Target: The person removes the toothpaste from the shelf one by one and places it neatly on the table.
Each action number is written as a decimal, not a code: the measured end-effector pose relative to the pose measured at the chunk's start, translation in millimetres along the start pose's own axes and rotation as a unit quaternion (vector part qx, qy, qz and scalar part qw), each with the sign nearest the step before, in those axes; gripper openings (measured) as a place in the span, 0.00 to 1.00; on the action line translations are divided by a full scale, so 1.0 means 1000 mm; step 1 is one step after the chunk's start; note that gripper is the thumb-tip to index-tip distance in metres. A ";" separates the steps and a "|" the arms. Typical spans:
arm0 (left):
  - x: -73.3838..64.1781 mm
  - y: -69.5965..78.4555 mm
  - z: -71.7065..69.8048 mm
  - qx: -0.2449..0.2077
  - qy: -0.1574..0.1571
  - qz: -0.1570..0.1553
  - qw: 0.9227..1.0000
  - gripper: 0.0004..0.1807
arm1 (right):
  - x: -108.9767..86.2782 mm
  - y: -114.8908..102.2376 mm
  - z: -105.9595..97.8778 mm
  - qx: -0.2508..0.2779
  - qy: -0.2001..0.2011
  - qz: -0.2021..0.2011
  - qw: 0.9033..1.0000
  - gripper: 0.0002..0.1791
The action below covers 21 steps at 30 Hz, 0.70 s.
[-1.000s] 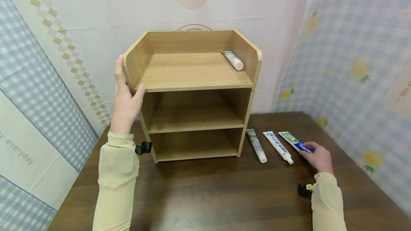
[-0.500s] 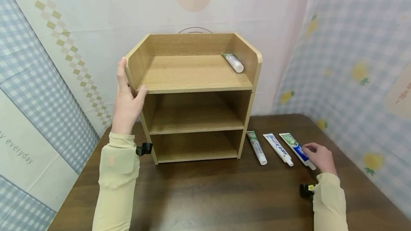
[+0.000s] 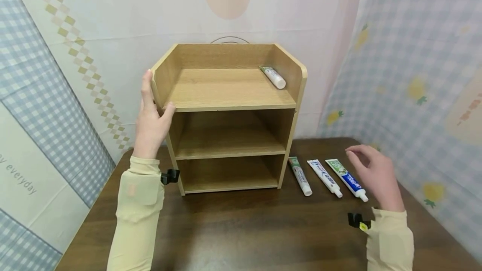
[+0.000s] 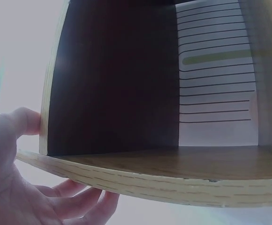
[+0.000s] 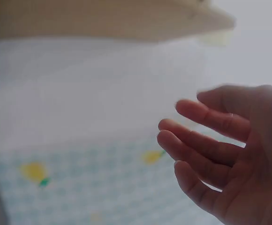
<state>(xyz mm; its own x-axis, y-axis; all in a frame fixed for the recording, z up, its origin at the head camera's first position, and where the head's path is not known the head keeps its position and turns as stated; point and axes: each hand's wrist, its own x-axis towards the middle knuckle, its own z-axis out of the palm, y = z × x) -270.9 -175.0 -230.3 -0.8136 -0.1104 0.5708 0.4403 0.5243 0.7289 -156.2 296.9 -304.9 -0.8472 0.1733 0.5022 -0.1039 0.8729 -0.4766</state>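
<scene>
My left hand grips the left side panel of a wooden shelf. In the left wrist view, the thumb lies on one side of the panel and the fingers curl under its edge. Three toothpaste tubes lie in a row on the table: a green and grey one, a white and blue one and a green and blue one. My right hand hovers just right of the green and blue tube, fingers loosely bent around nothing. A white-capped tube lies on the shelf's top board at the right.
The dark wooden table carries the shelf, whose two lower compartments face me. Patterned cloth hangs close behind and along both sides. Black wrist cameras sit on both sleeves.
My right hand has let go of the green and blue toothpaste tube, leaving it on the table beside the others, and has lifted away. My left hand keeps its grip on the shelf.
</scene>
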 end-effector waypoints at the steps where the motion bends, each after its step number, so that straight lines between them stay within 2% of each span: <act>1: 0.000 0.000 0.000 0.002 -0.001 -0.003 1.000 0.44 | -0.002 -0.011 -0.003 0.001 0.014 -0.013 1.000 0.17; 4: -0.001 0.001 -0.001 0.002 -0.005 -0.010 1.000 0.44 | -0.004 -0.043 -0.009 0.014 0.050 -0.060 0.997 0.13; 8: -0.001 0.000 0.000 0.009 -0.005 -0.009 1.000 0.43 | 0.004 -0.088 -0.014 0.027 0.081 -0.164 0.983 0.12; 11: 0.000 0.000 0.002 0.023 -0.005 -0.010 1.000 0.42 | 0.012 -0.121 -0.017 0.017 0.078 -0.233 0.969 0.12; 16: 0.002 -0.002 0.007 0.034 -0.002 -0.009 0.999 0.42 | 0.023 -0.165 -0.012 -0.010 0.061 -0.325 0.944 0.10; 19: 0.003 -0.002 0.010 0.039 -0.005 -0.010 0.999 0.43 | 0.032 -0.182 -0.007 -0.015 0.054 -0.365 0.929 0.08; 21: 0.003 -0.002 0.012 0.046 -0.008 -0.014 0.999 0.43 | 0.041 -0.190 -0.005 -0.019 0.046 -0.377 0.925 0.07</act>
<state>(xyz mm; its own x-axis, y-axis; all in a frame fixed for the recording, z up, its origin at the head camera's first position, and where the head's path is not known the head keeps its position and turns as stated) -278.8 -166.4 -235.1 -0.8319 -0.1132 0.5433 0.3806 0.5960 0.7070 -168.7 140.0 -190.5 -0.4937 -0.4546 0.7414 -0.6270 0.7768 0.0587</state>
